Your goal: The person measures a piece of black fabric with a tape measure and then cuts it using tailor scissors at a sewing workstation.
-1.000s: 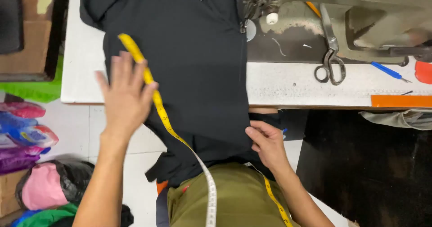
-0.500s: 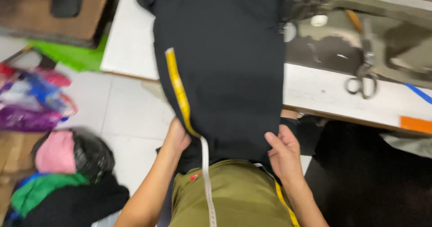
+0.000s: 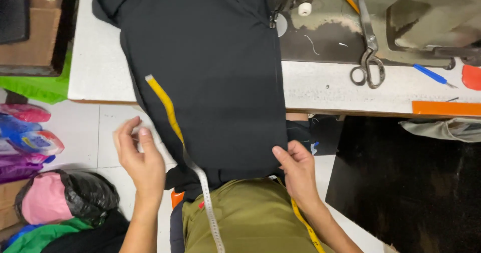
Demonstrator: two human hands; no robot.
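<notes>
A large black garment (image 3: 215,77) lies over the white table (image 3: 95,67) and hangs off its front edge toward my lap. A yellow and white tape measure (image 3: 173,122) runs diagonally down the cloth's left side. My left hand (image 3: 140,158) hovers just left of the hanging cloth with fingers loosely curled, holding nothing that I can see. My right hand (image 3: 298,170) pinches the garment's lower right edge. I wear olive trousers (image 3: 245,218).
A sewing machine (image 3: 381,12) stands at the back right, with scissors (image 3: 368,57) on its bed, a blue pen (image 3: 433,76) and an orange ruler (image 3: 446,107) nearby. Bags and coloured cloth (image 3: 45,198) pile on the tiled floor at left.
My left hand has come off the cloth's lower edge and moved out to the left. The right hand keeps its grip on the hem.
</notes>
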